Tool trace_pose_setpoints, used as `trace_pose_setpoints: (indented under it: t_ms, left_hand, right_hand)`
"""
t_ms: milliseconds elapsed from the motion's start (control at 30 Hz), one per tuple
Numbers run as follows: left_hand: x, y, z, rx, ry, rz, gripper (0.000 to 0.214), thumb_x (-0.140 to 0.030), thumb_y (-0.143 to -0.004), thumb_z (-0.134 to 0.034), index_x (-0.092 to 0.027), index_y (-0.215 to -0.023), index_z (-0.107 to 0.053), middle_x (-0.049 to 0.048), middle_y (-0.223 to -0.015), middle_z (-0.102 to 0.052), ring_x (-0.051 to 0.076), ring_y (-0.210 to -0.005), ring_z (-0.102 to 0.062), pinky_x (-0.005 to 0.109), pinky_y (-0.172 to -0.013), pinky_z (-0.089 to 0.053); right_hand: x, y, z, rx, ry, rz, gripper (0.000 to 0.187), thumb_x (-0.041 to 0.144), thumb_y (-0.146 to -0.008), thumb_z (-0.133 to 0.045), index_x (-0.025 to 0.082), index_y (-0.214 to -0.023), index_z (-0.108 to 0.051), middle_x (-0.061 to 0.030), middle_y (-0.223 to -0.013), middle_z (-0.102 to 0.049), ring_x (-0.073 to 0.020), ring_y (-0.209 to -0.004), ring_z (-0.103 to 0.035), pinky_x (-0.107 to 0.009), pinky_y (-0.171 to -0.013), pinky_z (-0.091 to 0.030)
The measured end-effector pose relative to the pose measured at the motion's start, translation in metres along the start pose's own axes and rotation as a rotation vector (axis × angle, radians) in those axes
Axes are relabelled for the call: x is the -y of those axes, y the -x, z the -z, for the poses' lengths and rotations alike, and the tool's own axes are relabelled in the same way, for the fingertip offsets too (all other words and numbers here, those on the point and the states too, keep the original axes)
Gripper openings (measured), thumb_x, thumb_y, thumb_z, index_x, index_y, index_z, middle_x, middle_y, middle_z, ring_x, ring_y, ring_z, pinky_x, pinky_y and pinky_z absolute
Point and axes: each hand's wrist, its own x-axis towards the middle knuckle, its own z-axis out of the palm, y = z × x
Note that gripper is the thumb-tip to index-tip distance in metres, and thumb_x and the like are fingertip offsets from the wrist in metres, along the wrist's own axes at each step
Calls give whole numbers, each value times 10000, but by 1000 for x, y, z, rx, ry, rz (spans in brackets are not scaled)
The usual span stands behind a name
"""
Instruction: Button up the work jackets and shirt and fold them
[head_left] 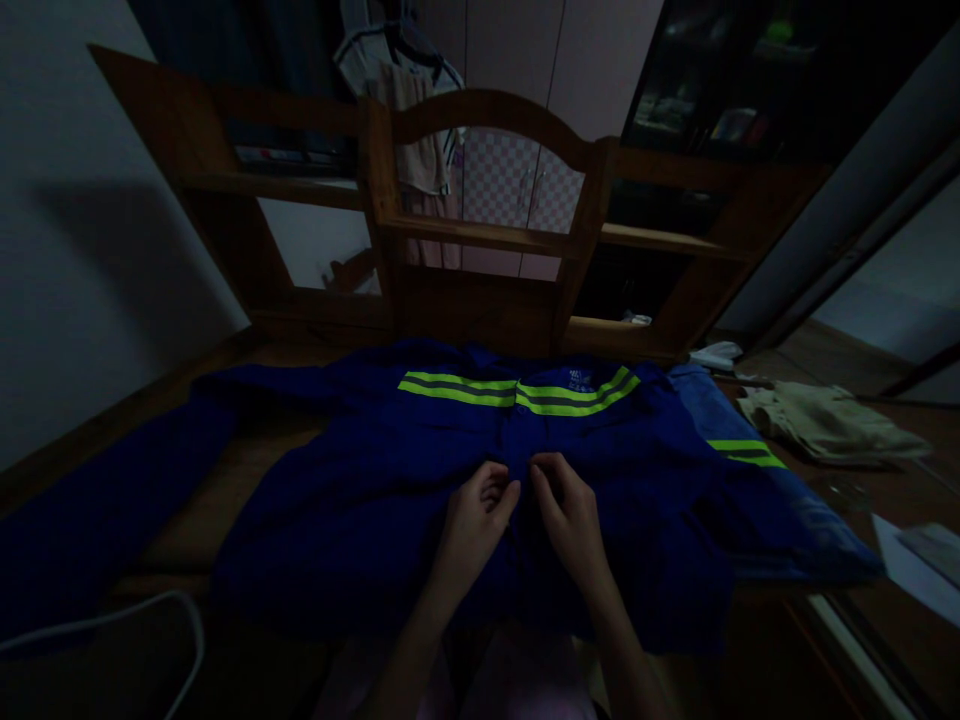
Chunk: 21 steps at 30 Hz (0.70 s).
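Observation:
A dark blue work jacket (360, 480) with yellow-green and grey reflective bands lies spread front up on a wooden desk (199, 505). Its buttoned front runs down the middle. My left hand (480, 510) is closed at the left side of this front opening, fingers curled with the thumb near them. Across the opening, my right hand (566, 505) pinches at the cloth on the other side. A small gap separates the two hands. Dim light hides exactly what cloth lies between the fingertips. One sleeve stretches out to the left; the other, with its own band, lies at the right.
A wooden shelf unit (480, 235) rises at the desk's back. Blue folded cloth (697, 385) lies under the right sleeve. Farther right are beige folded clothes (825, 420) and white paper (911, 570). A white cable (191, 610) loops at lower left.

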Motion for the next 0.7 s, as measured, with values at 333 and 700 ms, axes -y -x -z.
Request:
trace_pose_setpoints:
  t_ms: [333,700]
  left_hand:
    - [-18,68,-10,168,-445,-88,228,-158,-754,-602,-236,-967,-630,27,-1006,-639,202,-968,-571,307,-831,-442]
    - [-5,70,-21,4,-518,-139,134,-262,-882,-464,-212,-852,-585,25,-860,-611,167,-773,-593,275,-650,-454]
  right_hand:
    - [31,16,33,-117,-50,-25,178,314,-932,-473,204,-999,-595,-16,-853,-642,-147,-738,-614,-243,-683,-450]
    - [23,57,108,-397,268,-97,262,441,-897,-496,226,-971,-627,-36,-935,-664,-188,-825,-631,-280,-743,-462]
